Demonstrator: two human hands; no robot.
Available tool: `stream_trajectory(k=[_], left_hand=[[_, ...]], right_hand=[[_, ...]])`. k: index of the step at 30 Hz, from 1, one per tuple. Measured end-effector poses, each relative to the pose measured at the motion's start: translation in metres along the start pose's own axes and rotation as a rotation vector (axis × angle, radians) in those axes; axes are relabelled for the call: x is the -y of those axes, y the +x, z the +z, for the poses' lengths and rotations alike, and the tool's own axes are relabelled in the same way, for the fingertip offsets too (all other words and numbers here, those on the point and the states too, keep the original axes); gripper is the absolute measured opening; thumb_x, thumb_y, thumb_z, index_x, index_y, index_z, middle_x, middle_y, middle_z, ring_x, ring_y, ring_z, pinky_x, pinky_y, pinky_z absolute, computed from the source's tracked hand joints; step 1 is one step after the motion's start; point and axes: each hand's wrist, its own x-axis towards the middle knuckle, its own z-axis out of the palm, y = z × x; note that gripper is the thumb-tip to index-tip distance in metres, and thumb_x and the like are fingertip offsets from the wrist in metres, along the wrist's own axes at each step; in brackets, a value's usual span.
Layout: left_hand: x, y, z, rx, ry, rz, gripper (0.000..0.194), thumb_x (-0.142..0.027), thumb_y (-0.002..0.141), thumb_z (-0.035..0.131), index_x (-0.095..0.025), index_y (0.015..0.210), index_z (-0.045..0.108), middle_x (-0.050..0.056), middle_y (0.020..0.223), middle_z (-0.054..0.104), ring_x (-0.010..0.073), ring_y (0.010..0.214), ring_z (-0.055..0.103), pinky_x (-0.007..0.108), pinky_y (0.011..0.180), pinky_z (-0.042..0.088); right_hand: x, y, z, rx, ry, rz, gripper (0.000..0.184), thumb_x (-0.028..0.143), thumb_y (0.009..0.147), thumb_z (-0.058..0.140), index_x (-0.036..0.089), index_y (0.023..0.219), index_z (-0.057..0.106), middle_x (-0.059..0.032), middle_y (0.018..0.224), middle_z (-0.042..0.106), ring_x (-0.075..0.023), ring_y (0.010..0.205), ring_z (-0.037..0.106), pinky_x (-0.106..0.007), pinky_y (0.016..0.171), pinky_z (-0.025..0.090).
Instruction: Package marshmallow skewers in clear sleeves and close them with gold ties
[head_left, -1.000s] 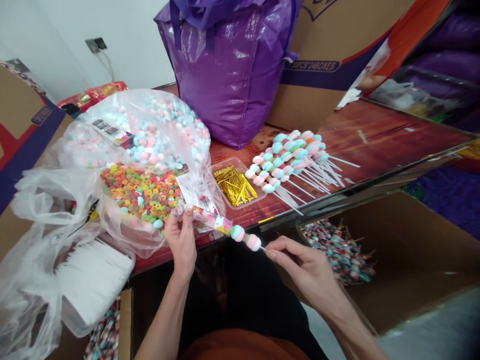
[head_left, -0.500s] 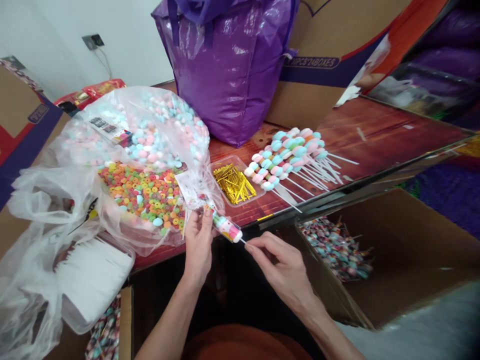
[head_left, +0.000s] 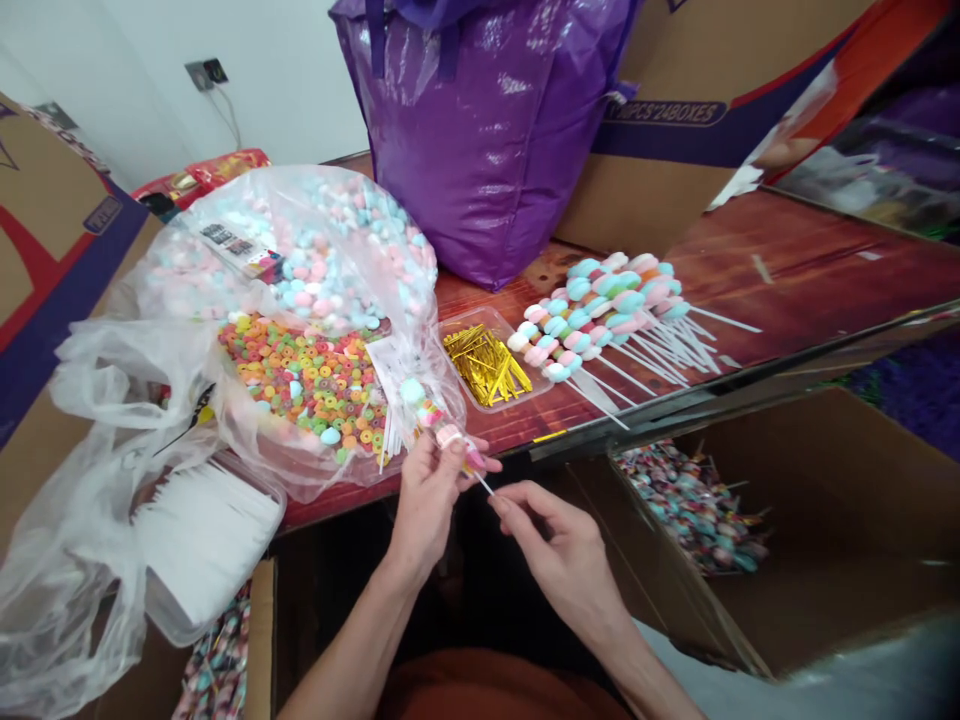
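A marshmallow skewer with pink, white and blue pieces sits in a clear wrapper just past the table's front edge. My left hand is closed around its candy part, thumb on top. Its white stick points down to the right, and my right hand pinches the stick's end between thumb and fingertips. Beyond my left hand lie clear printed wrappers and a clear tray of gold twist ties. Unwrapped marshmallow skewers are piled to the right of that tray.
Bags of marshmallows and gummy rings cover the left side, near a tub of white sticks. A purple bag stands behind. Below the table edge, an open carton holds wrapped skewers.
My left hand has slid down the skewer toward the stick, now wrapping its candy part. My right hand still pinches the stick. The view has shifted slightly.
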Motion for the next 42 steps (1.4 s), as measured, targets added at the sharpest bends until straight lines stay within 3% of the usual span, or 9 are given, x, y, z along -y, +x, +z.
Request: stream_trajectory(k=[15, 20, 22, 24, 28, 30, 34, 38, 42], left_hand=[[-0.005, -0.014, -0.009, 0.065, 0.129, 0.077, 0.027, -0.037, 0.087, 0.071, -0.018, 0.105, 0.078, 0.011, 0.103, 0.077, 0.0221, 0.096, 0.068, 0.034, 0.091, 0.051], [-0.022, -0.015, -0.021, 0.251, 0.003, 0.047, 0.028, -0.038, 0.088, 0.071, -0.019, 0.107, 0.076, 0.008, 0.084, 0.072, 0.0215, 0.086, 0.067, 0.036, 0.084, 0.054], [-0.029, -0.013, -0.024, 0.243, -0.082, 0.076, 0.026, -0.037, 0.085, 0.074, -0.02, 0.104, 0.076, 0.003, 0.07, 0.064, 0.0193, 0.078, 0.065, 0.035, 0.078, 0.055], [-0.034, -0.01, -0.025, 0.158, -0.146, 0.135, 0.025, -0.035, 0.081, 0.078, -0.019, 0.1, 0.075, -0.002, 0.061, 0.053, 0.0139, 0.067, 0.059, 0.031, 0.074, 0.053], [-0.033, -0.005, -0.021, 0.051, -0.123, 0.137, 0.021, -0.033, 0.081, 0.079, -0.014, 0.081, 0.069, -0.005, 0.059, 0.045, 0.0054, 0.052, 0.039, 0.021, 0.061, 0.046], [-0.031, -0.003, -0.018, 0.043, -0.097, 0.105, 0.028, -0.033, 0.081, 0.079, -0.014, 0.071, 0.061, -0.005, 0.06, 0.046, 0.0044, 0.051, 0.035, 0.018, 0.052, 0.037], [-0.028, -0.001, -0.017, -0.003, -0.119, 0.097, 0.027, -0.032, 0.08, 0.08, -0.018, 0.082, 0.056, -0.006, 0.061, 0.049, 0.0038, 0.049, 0.031, 0.017, 0.048, 0.029], [-0.029, 0.001, -0.018, -0.016, -0.118, 0.12, 0.028, -0.032, 0.079, 0.08, -0.02, 0.083, 0.055, -0.004, 0.065, 0.056, 0.0043, 0.051, 0.037, 0.018, 0.05, 0.031], [-0.028, 0.005, -0.017, -0.041, -0.093, 0.094, 0.029, -0.034, 0.079, 0.079, -0.016, 0.077, 0.056, -0.003, 0.07, 0.058, 0.0021, 0.049, 0.035, 0.017, 0.048, 0.027]], right_hand=[[0.021, 0.024, 0.034, 0.004, 0.556, 0.232, 0.029, 0.045, 0.092, 0.062, 0.019, 0.079, 0.059, 0.0035, 0.064, 0.052, -0.0102, 0.056, 0.042, -0.022, 0.054, 0.037], [0.033, 0.035, 0.042, 0.307, 0.903, 0.48, 0.039, 0.048, 0.088, 0.059, 0.021, 0.062, 0.048, 0.0103, 0.042, 0.028, -0.0075, 0.039, 0.02, -0.024, 0.043, 0.024], [0.037, 0.043, 0.034, 0.47, 0.67, 0.378, 0.039, 0.045, 0.091, 0.054, 0.02, 0.062, 0.054, 0.0055, 0.043, 0.041, -0.0095, 0.039, 0.033, -0.025, 0.046, 0.029], [0.04, 0.06, 0.019, 0.459, 0.215, 0.169, 0.037, 0.038, 0.095, 0.05, 0.018, 0.066, 0.062, -0.0019, 0.057, 0.06, -0.0145, 0.054, 0.053, -0.027, 0.056, 0.038], [0.038, 0.115, -0.004, 0.025, -0.682, -0.041, 0.025, 0.021, 0.096, 0.049, 0.018, 0.09, 0.074, -0.011, 0.097, 0.073, -0.0254, 0.095, 0.065, -0.032, 0.076, 0.043], [0.032, 0.142, -0.007, 0.026, -0.974, -0.001, 0.023, 0.02, 0.094, 0.053, 0.017, 0.103, 0.074, -0.0141, 0.108, 0.073, -0.0289, 0.103, 0.065, -0.033, 0.077, 0.043], [0.021, 0.168, -0.003, 0.122, -1.135, 0.06, 0.026, 0.016, 0.092, 0.053, 0.018, 0.105, 0.075, -0.0142, 0.102, 0.076, -0.0281, 0.096, 0.068, -0.032, 0.073, 0.042], [0.019, 0.16, -0.007, 0.131, -1.15, 0.039, 0.029, 0.013, 0.092, 0.048, 0.018, 0.099, 0.076, -0.013, 0.099, 0.075, -0.0261, 0.092, 0.067, -0.031, 0.07, 0.039], [0.018, 0.141, -0.02, -0.033, -1.201, -0.021, 0.029, 0.015, 0.094, 0.048, 0.016, 0.095, 0.076, -0.0139, 0.094, 0.073, -0.0253, 0.085, 0.064, -0.033, 0.068, 0.034]])
